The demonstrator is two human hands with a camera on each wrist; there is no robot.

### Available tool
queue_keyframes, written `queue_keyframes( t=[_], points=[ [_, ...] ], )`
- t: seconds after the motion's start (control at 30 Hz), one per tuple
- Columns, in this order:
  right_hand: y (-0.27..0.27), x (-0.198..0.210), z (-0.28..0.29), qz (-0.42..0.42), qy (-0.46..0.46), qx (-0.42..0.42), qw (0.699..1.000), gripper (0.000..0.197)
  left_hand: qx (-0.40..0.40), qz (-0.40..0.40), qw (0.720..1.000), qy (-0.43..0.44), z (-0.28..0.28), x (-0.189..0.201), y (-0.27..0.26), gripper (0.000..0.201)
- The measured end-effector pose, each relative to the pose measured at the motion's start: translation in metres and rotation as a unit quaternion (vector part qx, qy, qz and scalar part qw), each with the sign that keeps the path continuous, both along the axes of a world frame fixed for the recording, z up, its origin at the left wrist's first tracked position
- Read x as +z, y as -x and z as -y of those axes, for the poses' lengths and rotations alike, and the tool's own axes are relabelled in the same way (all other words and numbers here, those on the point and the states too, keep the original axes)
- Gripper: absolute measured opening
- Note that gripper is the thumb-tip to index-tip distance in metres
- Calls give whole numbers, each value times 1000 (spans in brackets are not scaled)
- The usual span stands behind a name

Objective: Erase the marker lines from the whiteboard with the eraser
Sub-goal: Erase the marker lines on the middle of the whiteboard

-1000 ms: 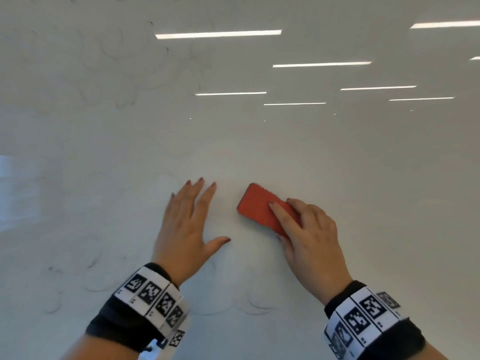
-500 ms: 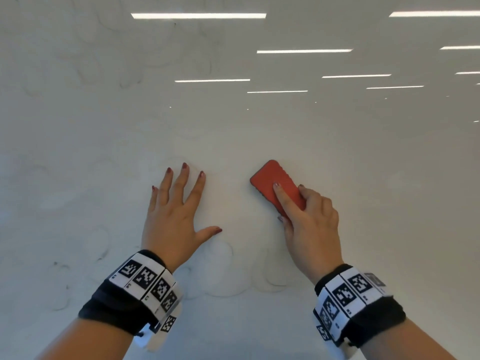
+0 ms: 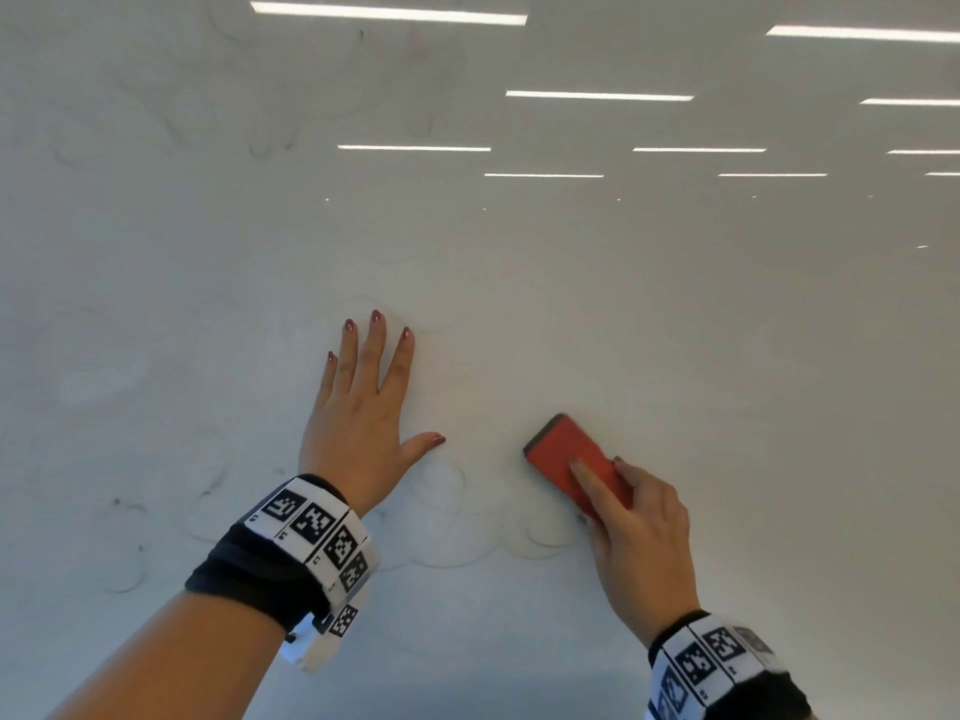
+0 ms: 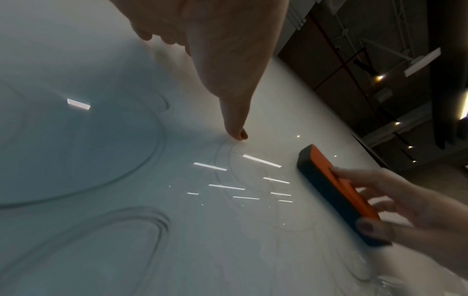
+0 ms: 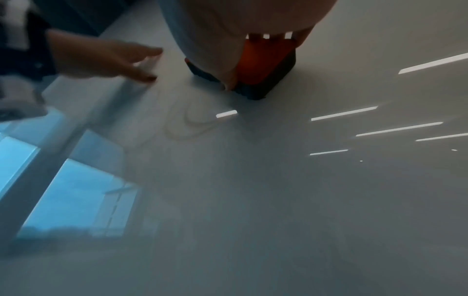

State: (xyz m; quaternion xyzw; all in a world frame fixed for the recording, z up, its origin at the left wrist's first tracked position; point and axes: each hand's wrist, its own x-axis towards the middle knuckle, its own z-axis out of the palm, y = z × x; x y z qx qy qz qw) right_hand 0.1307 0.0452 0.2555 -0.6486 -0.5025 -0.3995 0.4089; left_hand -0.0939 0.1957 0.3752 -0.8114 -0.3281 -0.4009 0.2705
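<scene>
Right hand (image 3: pixel 641 532) gripped eraser (image 3: pixel 571 459) on whiteboard (image 3: pixel 727 356); left hand (image 3: pixel 358 423) spread flat. Feared palm smearing faint loops (image 3: pixel 447 537).

Near end of the eraser (image 3: pixel 563 454) tucked under the right hand (image 3: pixel 641 532), so can't see it in the head view. Left hand (image 5: pixel 101 60) smeared by blur in the right wrist view. Marker lines (image 3: pixel 441 543) on the whiteboard (image 3: pixel 727 356) too faint to trace. Both forearms chopped off at the bottom edge.
</scene>
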Motion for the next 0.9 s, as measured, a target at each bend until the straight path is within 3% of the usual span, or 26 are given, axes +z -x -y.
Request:
queue_keyframes(
  t=[0.13,0.23,0.4,0.57,0.7,0.77,0.9],
  points=[
    [-3,36,-4,4,-39,-18,999,67,6,2,1000,2,2,0,1,103],
    [4,39,-10,24,-30,-8,999,67,8,7,1000,5,4,0,0,103],
    [15,11,-23,110,41,38,992,79,17,20,1000,17,8,0,-2,104],
    [20,-37,-19,164,156,59,972,65,20,21,999,25,9,0,-1,104],
    [6,-46,-11,199,176,60,962,74,24,19,999,35,10,1,-1,104],
    [0,-39,-5,184,154,55,969,78,26,19,999,35,11,1,-1,104],
    [-13,5,2,65,48,28,996,75,30,19,999,34,12,1,-1,104]
  ],
)
